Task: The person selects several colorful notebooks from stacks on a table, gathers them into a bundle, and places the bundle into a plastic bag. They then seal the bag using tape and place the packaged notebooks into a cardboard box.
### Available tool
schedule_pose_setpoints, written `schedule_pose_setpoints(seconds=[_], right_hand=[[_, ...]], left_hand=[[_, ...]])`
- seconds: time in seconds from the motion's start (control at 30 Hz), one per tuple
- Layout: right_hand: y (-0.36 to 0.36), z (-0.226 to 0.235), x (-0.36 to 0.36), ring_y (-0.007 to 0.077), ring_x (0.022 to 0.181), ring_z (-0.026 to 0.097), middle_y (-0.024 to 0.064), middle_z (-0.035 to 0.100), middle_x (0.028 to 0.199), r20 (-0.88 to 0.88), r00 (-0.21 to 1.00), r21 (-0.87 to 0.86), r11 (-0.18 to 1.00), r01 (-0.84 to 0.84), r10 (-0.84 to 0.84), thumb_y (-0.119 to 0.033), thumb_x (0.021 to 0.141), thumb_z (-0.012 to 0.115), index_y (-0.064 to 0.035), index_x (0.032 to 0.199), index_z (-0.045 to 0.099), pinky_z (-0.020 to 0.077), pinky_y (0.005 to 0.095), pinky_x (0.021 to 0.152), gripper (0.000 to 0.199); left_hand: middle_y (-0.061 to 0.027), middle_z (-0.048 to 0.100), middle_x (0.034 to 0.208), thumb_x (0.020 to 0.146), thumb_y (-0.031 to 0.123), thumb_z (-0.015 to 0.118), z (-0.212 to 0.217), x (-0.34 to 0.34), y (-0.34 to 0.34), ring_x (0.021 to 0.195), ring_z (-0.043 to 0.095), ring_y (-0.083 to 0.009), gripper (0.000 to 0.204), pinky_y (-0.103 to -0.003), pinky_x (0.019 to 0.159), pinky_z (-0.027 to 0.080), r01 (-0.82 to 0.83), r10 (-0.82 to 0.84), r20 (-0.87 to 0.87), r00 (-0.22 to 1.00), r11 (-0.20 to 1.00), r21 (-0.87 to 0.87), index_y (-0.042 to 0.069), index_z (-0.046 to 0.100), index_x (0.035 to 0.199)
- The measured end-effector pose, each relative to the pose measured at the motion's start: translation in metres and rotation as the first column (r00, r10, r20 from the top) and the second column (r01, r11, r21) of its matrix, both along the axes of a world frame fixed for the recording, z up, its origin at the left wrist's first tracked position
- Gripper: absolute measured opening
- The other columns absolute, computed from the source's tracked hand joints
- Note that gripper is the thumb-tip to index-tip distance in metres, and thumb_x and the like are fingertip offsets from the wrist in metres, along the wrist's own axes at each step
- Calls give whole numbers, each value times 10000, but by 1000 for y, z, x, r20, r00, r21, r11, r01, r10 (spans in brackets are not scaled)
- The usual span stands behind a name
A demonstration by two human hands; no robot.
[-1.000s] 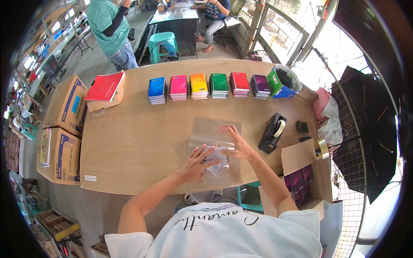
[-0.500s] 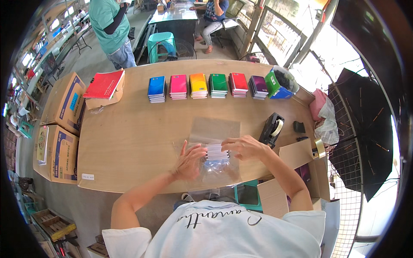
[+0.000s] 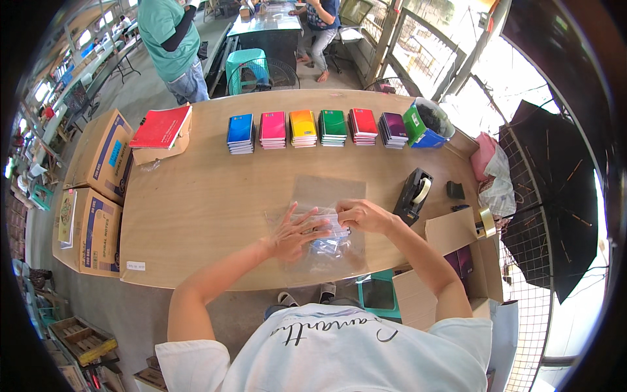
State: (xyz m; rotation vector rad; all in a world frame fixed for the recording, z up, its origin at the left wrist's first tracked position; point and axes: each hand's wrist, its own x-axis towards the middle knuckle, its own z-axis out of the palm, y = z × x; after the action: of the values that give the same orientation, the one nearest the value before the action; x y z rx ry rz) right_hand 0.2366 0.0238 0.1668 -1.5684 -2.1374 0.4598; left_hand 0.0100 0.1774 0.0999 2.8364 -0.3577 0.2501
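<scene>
In front of me on the table lies a clear plastic bag (image 3: pixel 326 256), with a small stack of spiral notebooks (image 3: pixel 338 231) in it, white page edges showing. My left hand (image 3: pixel 295 235) rests over the left part of the stack, fingers spread out. At the stack's far right corner my right hand (image 3: pixel 364 216) is closed, its fingertips pinching what looks like the bag's plastic; the exact grip is partly hidden. More clear plastic (image 3: pixel 330 188) lies flat just beyond both hands.
Several piles of coloured notebooks (image 3: pixel 302 127) line the far side. A black tape dispenser (image 3: pixel 413 196) stands right of my hands. Cartons (image 3: pixel 101 232) flank the left edge; an open box (image 3: pixel 483 271) is at the right. A red book (image 3: pixel 160 127) lies far left.
My left hand has moved right, its spread fingers now covering more of the notebook stack. My right hand's fingers have closed at the stack's far right corner.
</scene>
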Motion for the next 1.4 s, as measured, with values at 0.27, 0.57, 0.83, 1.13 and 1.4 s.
schedule_pose_setpoints(seconds=[0.27, 0.57, 0.83, 1.13, 1.4], right_hand=[[6, -36, -10, 343, 1229, 437, 117, 449, 1367, -142, 984, 158, 979, 127, -105, -126, 646, 774, -184, 970, 655, 407, 467, 991, 350], [-1, -87, -14, 243, 1099, 511, 154, 501, 1267, -680, 581, -348, 895, 280, -447, -121, 681, 764, -210, 1519, 122, 415, 370, 954, 1059], [-1, -84, -7, 292, 1147, 501, 186, 474, 1285, -703, 528, -413, 878, 243, -477, -102, 663, 770, -200, 1518, 132, 413, 379, 973, 1071], [14, -79, 0, 239, 966, 582, 139, 608, 960, -718, 540, -448, 886, 122, -438, -67, 642, 736, -168, 1522, 70, 438, 354, 867, 1108], [19, -66, 4, 219, 950, 574, 108, 580, 1002, -663, 568, -546, 834, 81, -488, -31, 658, 713, -131, 1523, 45, 431, 353, 895, 1097]], left_hand=[[-32, 83, 1580, 551, 182, 764, 15, 13, -3, 1445, 60, -370, 1000, -647, 1115, 86, 12, -1, -170, 985, 998, 61, 463, 336, 1410], [-119, 195, 1528, 629, 304, 792, -9, 4, -41, 1439, 50, -405, 764, -669, 1082, 18, -228, 279, 186, 942, 940, -255, 403, 472, 1315], [-122, 312, 1440, 681, 465, 776, 1, 14, -69, 1394, 194, -375, 582, -653, 1087, 7, -254, 465, 416, 781, 846, -468, 264, 558, 1182], [-152, 349, 1390, 726, 317, 759, 5, 23, -64, 1351, 271, -354, 471, -636, 1084, 107, -386, 429, 269, 863, 901, -199, 168, 561, 1127], [-137, 558, 1062, 540, 2, 840, -10, 58, -49, 987, 572, -257, 1015, -383, 876, 474, -360, 464, -354, 812, -79, -930, 90, 279, 1380]])
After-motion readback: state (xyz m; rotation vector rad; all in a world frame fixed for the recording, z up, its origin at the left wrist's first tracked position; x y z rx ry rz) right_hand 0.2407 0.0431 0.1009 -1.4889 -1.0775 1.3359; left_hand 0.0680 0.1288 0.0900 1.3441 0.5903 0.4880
